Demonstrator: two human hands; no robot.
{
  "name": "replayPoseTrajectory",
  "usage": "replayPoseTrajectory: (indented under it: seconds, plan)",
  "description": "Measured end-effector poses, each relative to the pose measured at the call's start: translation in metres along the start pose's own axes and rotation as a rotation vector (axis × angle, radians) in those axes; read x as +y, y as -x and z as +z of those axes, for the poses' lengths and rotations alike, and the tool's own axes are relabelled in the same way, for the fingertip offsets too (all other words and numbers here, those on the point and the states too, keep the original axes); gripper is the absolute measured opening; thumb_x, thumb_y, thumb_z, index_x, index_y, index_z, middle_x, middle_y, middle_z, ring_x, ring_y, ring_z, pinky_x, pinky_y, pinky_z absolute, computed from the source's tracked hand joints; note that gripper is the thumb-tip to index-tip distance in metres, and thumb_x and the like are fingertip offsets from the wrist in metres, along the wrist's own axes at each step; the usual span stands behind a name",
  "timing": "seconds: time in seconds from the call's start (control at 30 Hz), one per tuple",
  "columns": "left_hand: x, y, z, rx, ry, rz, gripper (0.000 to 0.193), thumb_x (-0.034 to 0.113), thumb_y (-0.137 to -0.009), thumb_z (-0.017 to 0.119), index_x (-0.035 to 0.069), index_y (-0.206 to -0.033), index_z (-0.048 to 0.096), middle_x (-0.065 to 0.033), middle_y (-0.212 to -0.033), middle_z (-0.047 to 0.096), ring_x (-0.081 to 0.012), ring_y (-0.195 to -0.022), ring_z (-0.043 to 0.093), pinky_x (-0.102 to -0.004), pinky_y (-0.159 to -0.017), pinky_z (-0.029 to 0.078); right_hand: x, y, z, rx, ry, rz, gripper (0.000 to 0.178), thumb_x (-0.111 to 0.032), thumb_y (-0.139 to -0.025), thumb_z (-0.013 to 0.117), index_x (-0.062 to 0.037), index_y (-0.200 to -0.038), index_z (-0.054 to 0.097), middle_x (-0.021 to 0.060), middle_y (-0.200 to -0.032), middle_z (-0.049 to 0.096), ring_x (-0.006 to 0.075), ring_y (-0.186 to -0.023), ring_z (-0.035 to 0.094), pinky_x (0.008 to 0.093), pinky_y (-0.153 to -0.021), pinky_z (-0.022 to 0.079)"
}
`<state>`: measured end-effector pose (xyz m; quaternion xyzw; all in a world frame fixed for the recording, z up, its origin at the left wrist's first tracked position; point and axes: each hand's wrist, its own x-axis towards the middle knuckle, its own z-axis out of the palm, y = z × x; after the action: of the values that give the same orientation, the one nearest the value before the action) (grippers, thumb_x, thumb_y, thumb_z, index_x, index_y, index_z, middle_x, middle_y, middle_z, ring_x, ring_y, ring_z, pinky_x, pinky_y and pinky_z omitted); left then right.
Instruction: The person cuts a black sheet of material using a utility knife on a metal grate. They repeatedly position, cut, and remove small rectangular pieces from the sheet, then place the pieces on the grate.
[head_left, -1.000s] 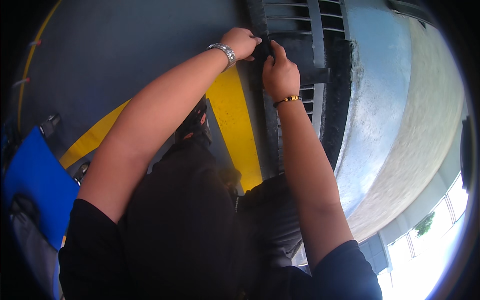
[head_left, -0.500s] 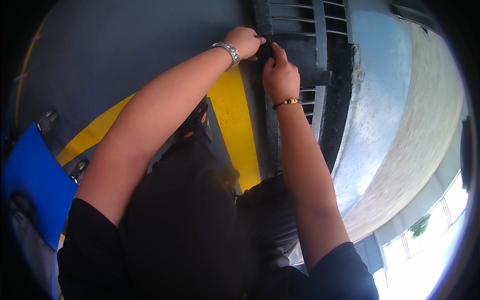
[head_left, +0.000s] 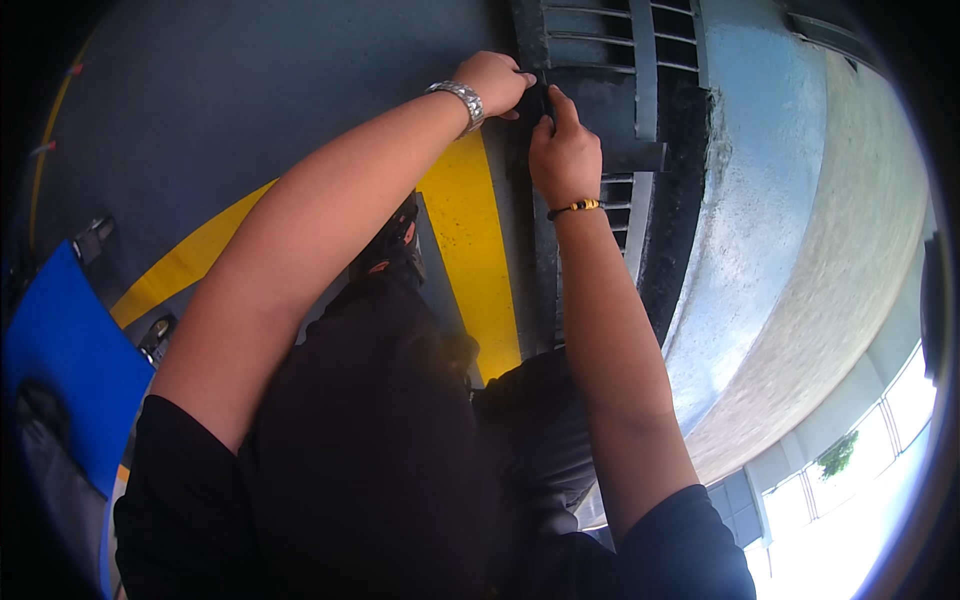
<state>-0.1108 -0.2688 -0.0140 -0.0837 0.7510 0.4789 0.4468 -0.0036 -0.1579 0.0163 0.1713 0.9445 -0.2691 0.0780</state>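
Observation:
My left hand, with a metal watch on the wrist, is closed at the top middle, its fingers curled toward the right. Just beside it is my right hand, closed too, with the forefinger stretched along a small dark object and the thumb bent. This object lies between the two hands and blends into the dark surface, so its kind cannot be made out. A beaded bracelet circles my right wrist. Both hands are at the edge of a metal grating, next to a black plate set over its bars.
A yellow stripe runs along the dark grey floor. At the right a blue-and-grey concrete kerb borders the grating. On the left stands a blue panel with casters. My dark-clothed knees fill the lower middle.
Hardly anything differs. The whole view has shifted slightly, and both hands stay at the same spot by the grating.

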Motion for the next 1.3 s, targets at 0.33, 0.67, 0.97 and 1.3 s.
replayPoseTrajectory:
  seconds: [0.33, 0.67, 0.97, 1.3]
  plan:
    - [0.001, 0.001, 0.001, 0.03, 0.002, -0.006, 0.034, 0.026, -0.095, 0.063, -0.004, -0.11, 0.068, -0.0156, -0.1, 0.071, -0.0241, -0.076, 0.073, -0.0307, -0.065, 0.062, 0.0, -0.002, 0.001, -0.01, 0.017, 0.008, 0.039, -0.015, -0.092, 0.055, -0.0094, -0.131, 0.057, 0.0234, -0.086, 0.07, 0.042, -0.082, 0.068, 0.05, -0.076, 0.055]
    - [0.006, 0.004, 0.0, 0.022, -0.021, -0.04, 0.035, 0.026, -0.095, 0.064, -0.005, -0.11, 0.067, -0.0149, -0.098, 0.07, -0.0221, -0.073, 0.072, -0.0295, -0.063, 0.061, -0.014, -0.005, -0.005, -0.045, 0.215, 0.019, 0.038, -0.017, -0.091, 0.054, -0.0102, -0.128, 0.06, 0.0208, -0.084, 0.071, 0.038, -0.081, 0.07, 0.0477, -0.082, 0.053]
    - [0.004, 0.003, 0.001, 0.047, 0.005, -0.021, 0.034, 0.025, -0.094, 0.065, -0.007, -0.107, 0.068, -0.0141, -0.094, 0.069, -0.022, -0.075, 0.071, -0.03, -0.061, 0.062, -0.017, 0.001, -0.004, -0.039, 0.349, -0.044, 0.041, -0.019, -0.092, 0.053, -0.0109, -0.132, 0.057, 0.0171, -0.085, 0.073, 0.0335, -0.086, 0.071, 0.0517, -0.097, 0.044]
    - [0.002, -0.002, 0.002, 0.033, -0.019, -0.03, 0.032, 0.026, -0.094, 0.065, -0.005, -0.104, 0.069, -0.0128, -0.089, 0.069, -0.0211, -0.073, 0.071, -0.0297, -0.06, 0.062, -0.018, 0.002, -0.005, -0.028, 0.362, -0.058, 0.044, -0.016, -0.085, 0.056, -0.0063, -0.128, 0.06, 0.015, -0.077, 0.072, 0.0329, -0.082, 0.071, 0.0528, -0.098, 0.042]
